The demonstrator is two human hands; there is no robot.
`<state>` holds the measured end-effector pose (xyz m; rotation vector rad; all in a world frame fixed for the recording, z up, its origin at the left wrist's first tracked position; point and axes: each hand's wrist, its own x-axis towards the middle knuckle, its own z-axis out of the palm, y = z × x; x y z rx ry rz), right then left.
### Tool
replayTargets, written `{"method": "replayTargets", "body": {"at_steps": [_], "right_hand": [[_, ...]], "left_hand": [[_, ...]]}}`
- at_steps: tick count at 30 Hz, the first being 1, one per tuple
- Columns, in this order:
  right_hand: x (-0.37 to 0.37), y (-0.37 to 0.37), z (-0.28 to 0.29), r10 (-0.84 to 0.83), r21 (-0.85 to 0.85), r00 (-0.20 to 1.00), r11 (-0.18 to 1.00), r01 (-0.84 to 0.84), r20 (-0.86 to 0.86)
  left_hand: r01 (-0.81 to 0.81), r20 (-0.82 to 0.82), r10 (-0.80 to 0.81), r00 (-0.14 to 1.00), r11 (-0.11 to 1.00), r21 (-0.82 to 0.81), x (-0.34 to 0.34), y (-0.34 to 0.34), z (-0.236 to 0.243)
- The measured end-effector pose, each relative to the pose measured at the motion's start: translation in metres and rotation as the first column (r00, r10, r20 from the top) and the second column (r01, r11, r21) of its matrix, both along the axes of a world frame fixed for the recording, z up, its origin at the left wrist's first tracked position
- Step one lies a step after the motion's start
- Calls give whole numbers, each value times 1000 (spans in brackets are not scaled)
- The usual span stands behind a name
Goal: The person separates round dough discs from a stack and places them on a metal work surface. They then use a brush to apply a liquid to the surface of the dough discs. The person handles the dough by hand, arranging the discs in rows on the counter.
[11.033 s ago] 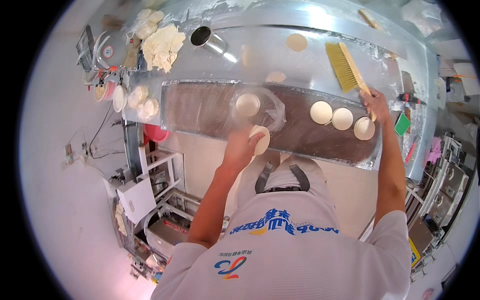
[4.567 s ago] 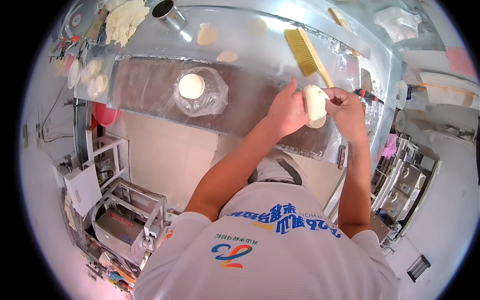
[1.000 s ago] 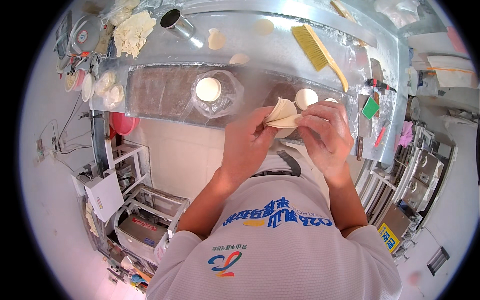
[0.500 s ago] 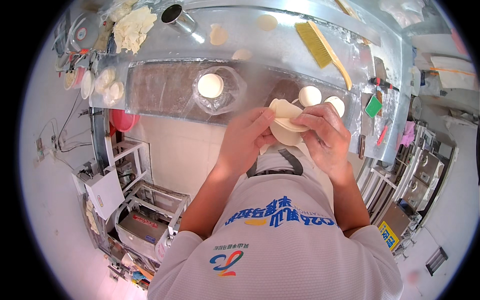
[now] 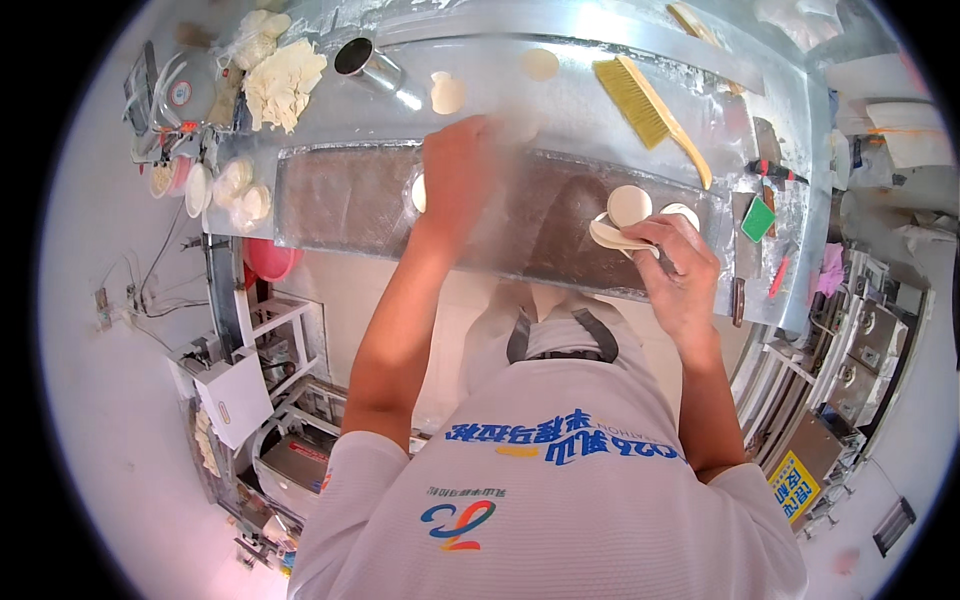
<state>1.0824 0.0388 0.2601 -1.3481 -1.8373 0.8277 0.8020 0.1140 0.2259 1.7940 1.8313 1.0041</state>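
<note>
My right hand (image 5: 680,255) pinches a few thin round dough wrappers (image 5: 612,236), fanned slightly, over the right part of the dark board (image 5: 350,200). Close by lie a stack of round wrappers (image 5: 629,205) and another pale round (image 5: 683,213), partly behind my fingers. My left hand (image 5: 463,165) is stretched across the board's far edge and smeared by motion; its fingers cannot be made out. Beneath it, a white stack (image 5: 419,193) in a clear bag is mostly hidden. Beyond are single dough rounds (image 5: 447,93) on the metal table (image 5: 480,75).
A steel cup (image 5: 368,66) lies near crumpled dough sheets (image 5: 284,86) at the far left. To the right are a wooden-handled brush (image 5: 650,112), a green scraper (image 5: 758,218) and a dark-handled knife (image 5: 738,300). A pink basin (image 5: 271,259) sits below the table's left side.
My hands have parted from in front of my body. The left swung forward and left over the bagged stack; the right moved slightly right and forward, keeping the wrappers. The view shifted slightly.
</note>
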Motion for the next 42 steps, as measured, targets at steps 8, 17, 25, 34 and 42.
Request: {"method": "replayTargets", "body": {"at_steps": [8, 17, 25, 34, 42], "right_hand": [[0, 1, 30, -80, -432, 846, 882, -186, -527], [-51, 35, 20, -159, -430, 949, 902, 28, -272], [-57, 36, 0, -278, -426, 921, 894, 142, -275], [-45, 32, 43, -402, -420, 781, 885, 199, -478], [-64, 19, 35, -265, -446, 901, 890, 92, -343]], "left_hand": [[154, 865, 338, 371, 896, -417, -17, -30, -19], [312, 955, 229, 187, 908, -279, 28, -82, -4], [347, 960, 259, 104, 895, -279, 24, -91, 7], [365, 947, 317, 49, 877, -312, 14, -94, 6], [471, 972, 208, 107, 851, -234, 17, -97, 7]]}}
